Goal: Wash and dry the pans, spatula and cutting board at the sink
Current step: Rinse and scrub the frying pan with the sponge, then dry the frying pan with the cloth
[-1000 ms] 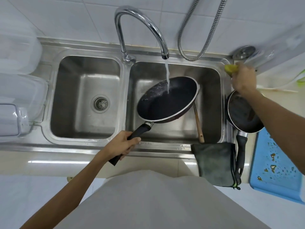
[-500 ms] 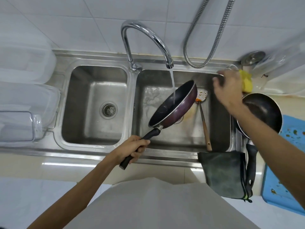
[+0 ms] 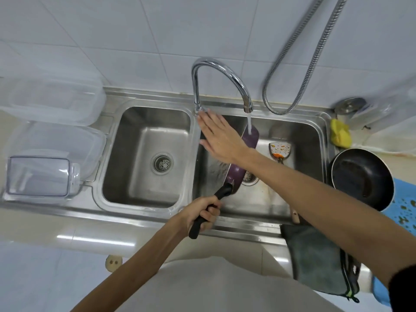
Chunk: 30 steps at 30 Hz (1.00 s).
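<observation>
My left hand [image 3: 203, 213] grips the black handle of a purple-backed pan [image 3: 244, 156], held on edge in the right basin under running water from the faucet [image 3: 221, 72]. My right hand [image 3: 219, 137] is flat and open, fingers spread, over the pan with its fingertips near the faucet base. A spatula [image 3: 280, 149] with an orange neck lies in the right basin; my right forearm hides most of its wooden handle. A second black pan [image 3: 362, 179] rests on the counter to the right. A blue cutting board [image 3: 404, 207] lies partly under that pan.
A yellow sponge [image 3: 340, 136] sits on the sink's back right corner. A dark grey towel [image 3: 319, 264] hangs over the front edge. The left basin [image 3: 135, 188] holds nothing. Clear plastic containers [image 3: 42, 176] stand on the left. A metal hose [image 3: 301, 68] hangs on the tiled wall.
My right hand left the sponge on the sink corner and swung left across the basin to the faucet base. My left hand tipped the pan from face-up to on edge.
</observation>
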Motion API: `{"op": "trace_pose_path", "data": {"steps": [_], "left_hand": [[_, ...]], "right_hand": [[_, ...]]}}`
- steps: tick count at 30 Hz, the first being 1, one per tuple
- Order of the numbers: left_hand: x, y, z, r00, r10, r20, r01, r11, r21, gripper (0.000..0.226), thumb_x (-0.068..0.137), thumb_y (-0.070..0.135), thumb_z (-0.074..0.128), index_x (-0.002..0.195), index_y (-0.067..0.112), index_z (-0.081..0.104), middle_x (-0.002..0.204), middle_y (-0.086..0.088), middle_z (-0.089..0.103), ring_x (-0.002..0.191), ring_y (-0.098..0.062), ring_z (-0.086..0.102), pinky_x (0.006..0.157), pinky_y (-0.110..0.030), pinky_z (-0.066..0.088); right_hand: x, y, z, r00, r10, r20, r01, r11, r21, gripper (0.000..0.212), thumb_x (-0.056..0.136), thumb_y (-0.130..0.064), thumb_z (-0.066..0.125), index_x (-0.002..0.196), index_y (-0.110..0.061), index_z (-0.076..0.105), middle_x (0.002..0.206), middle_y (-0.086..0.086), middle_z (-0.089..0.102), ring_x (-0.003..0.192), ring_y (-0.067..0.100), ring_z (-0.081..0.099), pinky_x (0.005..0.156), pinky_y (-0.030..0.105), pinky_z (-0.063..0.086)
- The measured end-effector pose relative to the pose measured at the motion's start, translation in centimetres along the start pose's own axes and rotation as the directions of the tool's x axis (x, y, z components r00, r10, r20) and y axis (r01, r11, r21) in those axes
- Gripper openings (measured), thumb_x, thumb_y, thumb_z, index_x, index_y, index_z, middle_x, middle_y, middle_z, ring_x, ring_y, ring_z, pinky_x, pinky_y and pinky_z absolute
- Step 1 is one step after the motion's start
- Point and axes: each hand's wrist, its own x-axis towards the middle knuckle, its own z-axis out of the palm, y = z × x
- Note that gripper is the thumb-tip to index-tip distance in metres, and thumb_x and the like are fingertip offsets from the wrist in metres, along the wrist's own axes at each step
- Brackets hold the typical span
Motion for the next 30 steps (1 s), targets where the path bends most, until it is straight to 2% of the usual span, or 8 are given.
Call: {"op": "trace_pose_path", "data": {"steps": [3, 8, 11, 15, 19, 26, 28, 30], "left_hand": [[-0.2, -0.1, -0.3, 0.999, -0.013, 0.034, 0.014, 0.999, -0.033, 0.027, 0.099, 0.014, 0.047, 0.072, 0.015, 0.05, 0.051, 0.009, 0.037, 0.029, 0.0, 0.032, 0.024, -0.017, 0.026], [-0.1, -0.4, -1.0, 0.992, -0.031, 0.12, 0.041, 0.996, -0.077, 0.016, 0.089, 0.017, 0.056, 0.075, 0.015, 0.05, 0.052, 0.01, 0.037, 0.03, 0.0, 0.033, 0.024, -0.017, 0.026], [0.0, -0.3, -1.3, 0.986, -0.026, 0.162, 0.043, 0.993, -0.106, 0.02, 0.092, 0.024, 0.059, 0.076, 0.015, 0.051, 0.052, 0.009, 0.038, 0.03, 0.0, 0.036, 0.024, -0.018, 0.029], [0.3, -0.4, -1.4, 0.988, 0.019, 0.155, -0.003, 0.995, -0.103, 0.045, 0.093, 0.055, 0.052, 0.078, 0.013, 0.055, 0.052, 0.009, 0.039, 0.031, 0.001, 0.036, 0.026, -0.016, 0.028], [0.5, -0.3, -1.8, 0.985, 0.017, 0.172, 0.002, 0.994, -0.112, 0.041, 0.09, 0.052, 0.059, 0.079, 0.013, 0.054, 0.052, 0.009, 0.039, 0.031, 0.0, 0.037, 0.026, -0.018, 0.03], [0.3, -0.4, -2.0, 0.986, -0.006, 0.165, 0.028, 0.991, -0.129, 0.033, 0.091, 0.04, 0.064, 0.077, 0.012, 0.054, 0.051, 0.009, 0.038, 0.03, -0.001, 0.037, 0.024, -0.02, 0.029], [0.1, -0.4, -1.9, 0.986, -0.009, 0.165, 0.033, 0.989, -0.144, 0.033, 0.091, 0.04, 0.064, 0.076, 0.012, 0.055, 0.051, 0.01, 0.038, 0.03, -0.001, 0.037, 0.024, -0.02, 0.029], [0.2, -0.3, -2.0, 0.985, -0.013, 0.171, 0.039, 0.988, -0.149, 0.033, 0.091, 0.04, 0.065, 0.076, 0.012, 0.055, 0.051, 0.01, 0.038, 0.03, -0.001, 0.037, 0.024, -0.02, 0.029]], "right_hand": [[1.7, 0.7, 0.6, 0.986, -0.057, 0.154, 0.089, 0.974, -0.21, 0.074, 0.106, -0.052, 0.017, 0.159, 0.0, 0.009, 0.167, 0.02, 0.004, 0.156, 0.036, -0.001, 0.126, 0.051, 0.003], [3.0, 1.5, 1.2, 0.957, -0.021, 0.29, 0.125, 0.93, -0.345, 0.085, 0.101, -0.063, 0.009, 0.159, -0.002, -0.002, 0.167, 0.019, -0.007, 0.155, 0.034, -0.01, 0.126, 0.05, -0.001], [3.2, 1.9, 1.5, 0.95, 0.008, 0.313, 0.129, 0.9, -0.416, 0.088, 0.101, -0.064, 0.016, 0.157, -0.002, -0.011, 0.166, 0.019, -0.016, 0.154, 0.034, -0.016, 0.125, 0.051, -0.001], [3.7, 2.0, 1.4, 0.947, 0.079, 0.311, 0.077, 0.885, -0.46, 0.09, 0.101, -0.064, 0.019, 0.155, 0.0, -0.014, 0.165, 0.02, -0.016, 0.154, 0.035, -0.015, 0.125, 0.051, 0.001], [4.9, 2.3, 1.1, 0.939, 0.167, 0.301, 0.003, 0.871, -0.491, 0.091, 0.101, -0.064, 0.022, 0.157, 0.001, -0.01, 0.165, 0.022, -0.014, 0.154, 0.039, -0.013, 0.125, 0.052, 0.0], [5.1, 2.6, 0.8, 0.938, 0.193, 0.288, -0.058, 0.906, -0.42, 0.09, 0.101, -0.062, 0.029, 0.159, 0.001, 0.003, 0.166, 0.023, -0.008, 0.154, 0.041, -0.008, 0.125, 0.053, 0.004], [5.1, 2.5, 0.1, 0.945, 0.166, 0.282, -0.081, 0.954, -0.29, 0.085, 0.103, -0.055, 0.035, 0.159, 0.001, 0.007, 0.167, 0.023, -0.001, 0.155, 0.04, -0.005, 0.126, 0.052, 0.004], [4.2, 2.1, -0.8, 0.967, 0.147, 0.21, -0.128, 0.987, -0.1, 0.077, 0.104, -0.046, 0.041, 0.158, 0.001, 0.016, 0.167, 0.022, 0.009, 0.155, 0.039, 0.002, 0.126, 0.051, 0.006]]}}
